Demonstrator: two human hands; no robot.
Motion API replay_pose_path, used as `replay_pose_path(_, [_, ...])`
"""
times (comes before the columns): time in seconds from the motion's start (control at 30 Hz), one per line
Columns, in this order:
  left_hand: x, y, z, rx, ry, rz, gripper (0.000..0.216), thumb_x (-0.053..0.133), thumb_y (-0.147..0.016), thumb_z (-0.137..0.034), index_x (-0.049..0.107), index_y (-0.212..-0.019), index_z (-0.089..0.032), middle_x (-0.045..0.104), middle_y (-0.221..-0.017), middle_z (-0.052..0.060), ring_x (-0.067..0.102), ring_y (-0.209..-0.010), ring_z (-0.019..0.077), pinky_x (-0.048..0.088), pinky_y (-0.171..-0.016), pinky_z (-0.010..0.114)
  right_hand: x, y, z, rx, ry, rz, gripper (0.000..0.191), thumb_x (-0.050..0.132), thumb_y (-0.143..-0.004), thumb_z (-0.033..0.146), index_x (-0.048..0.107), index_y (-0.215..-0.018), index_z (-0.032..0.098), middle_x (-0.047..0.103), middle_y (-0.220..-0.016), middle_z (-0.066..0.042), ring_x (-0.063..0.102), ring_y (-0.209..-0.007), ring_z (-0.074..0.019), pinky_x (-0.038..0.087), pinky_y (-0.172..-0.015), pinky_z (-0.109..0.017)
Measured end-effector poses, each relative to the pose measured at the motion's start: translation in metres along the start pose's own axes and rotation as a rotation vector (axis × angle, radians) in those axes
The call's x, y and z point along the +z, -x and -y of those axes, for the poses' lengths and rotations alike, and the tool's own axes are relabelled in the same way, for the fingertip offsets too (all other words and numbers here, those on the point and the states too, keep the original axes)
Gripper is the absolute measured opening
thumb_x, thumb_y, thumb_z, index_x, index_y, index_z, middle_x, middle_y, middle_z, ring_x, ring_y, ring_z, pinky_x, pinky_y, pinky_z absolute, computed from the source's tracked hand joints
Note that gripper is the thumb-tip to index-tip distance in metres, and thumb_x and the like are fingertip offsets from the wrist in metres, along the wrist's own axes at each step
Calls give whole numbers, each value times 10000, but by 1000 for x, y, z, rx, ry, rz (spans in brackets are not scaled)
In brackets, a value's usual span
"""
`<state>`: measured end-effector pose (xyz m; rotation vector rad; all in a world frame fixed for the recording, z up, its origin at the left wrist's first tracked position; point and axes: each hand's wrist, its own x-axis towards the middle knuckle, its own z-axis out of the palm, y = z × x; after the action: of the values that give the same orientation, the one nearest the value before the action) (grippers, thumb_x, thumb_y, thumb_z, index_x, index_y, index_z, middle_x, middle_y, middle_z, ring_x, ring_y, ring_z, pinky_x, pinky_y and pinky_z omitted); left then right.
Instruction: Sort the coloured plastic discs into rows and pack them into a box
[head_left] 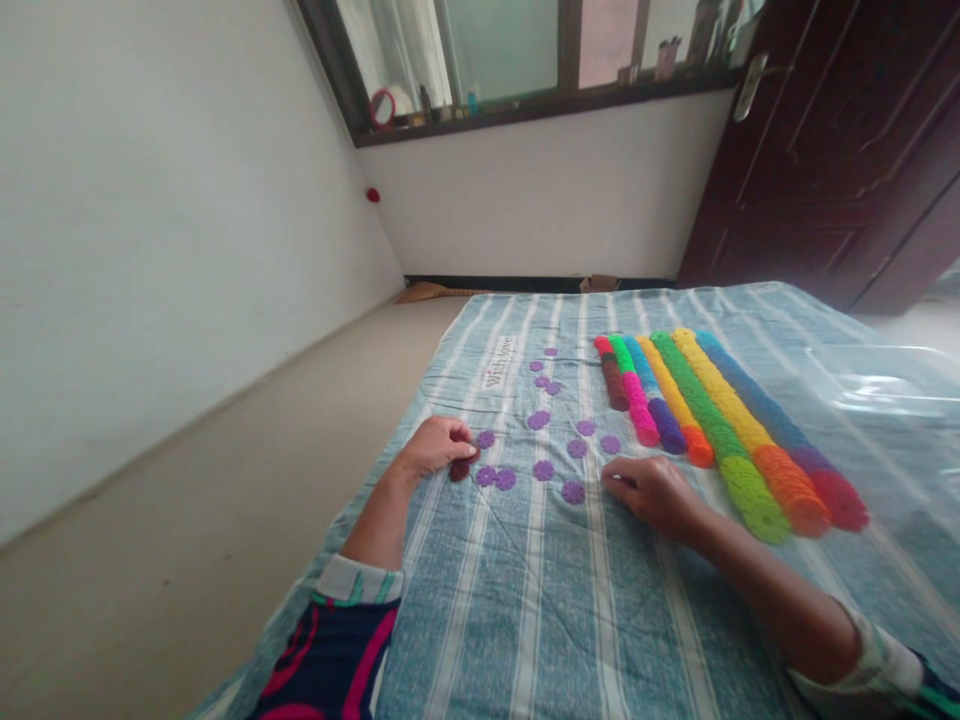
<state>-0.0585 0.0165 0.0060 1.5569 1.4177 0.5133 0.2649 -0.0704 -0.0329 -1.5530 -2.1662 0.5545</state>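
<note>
My left hand (437,446) pinches a dark brown notched disc (472,455) at the left side of the striped cloth, with another brown disc (459,470) just under the fingers. Several loose purple notched discs (542,470) lie scattered between my hands. My right hand (654,490) rests low over the cloth with its fingers drawn together, beside a purple disc (573,492); whatever is between those fingers is hidden. Beyond it, long rows of overlapping discs in many colours lie side by side, among them a green row (709,415) and a short red-brown row (613,378).
The blue-and-white striped cloth (480,630) covers the bed-like surface. At right stands a clear plastic box (885,390). A windowsill (555,106) with small items runs along the far wall, next to a dark red door (840,130). Bare floor (247,480) lies left.
</note>
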Motion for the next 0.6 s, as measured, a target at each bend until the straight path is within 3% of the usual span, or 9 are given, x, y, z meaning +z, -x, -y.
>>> replay_pose_path(0.27, [0, -2, -1, -26, -296, -2, 85, 620, -598, -216, 555, -622, -167, 589, -427, -19, 560, -398, 146, 352, -441, 228, 1, -1, 1, 24, -9, 1, 265, 475, -873, 317, 718, -854, 214, 713, -770, -43, 654, -735, -191, 376, -645, -261])
replay_pose_path(0.6, [-1, 2, -10, -24, -240, -14, 164, 648, -597, -296, 528, -589, -186, 561, -423, -36, 534, -388, 140, 348, -429, 225, 1, -5, 5, 37, 12, -25, 240, 493, -871, 281, 720, -839, 209, 703, -750, -31, 645, -724, -175, 343, -616, -244])
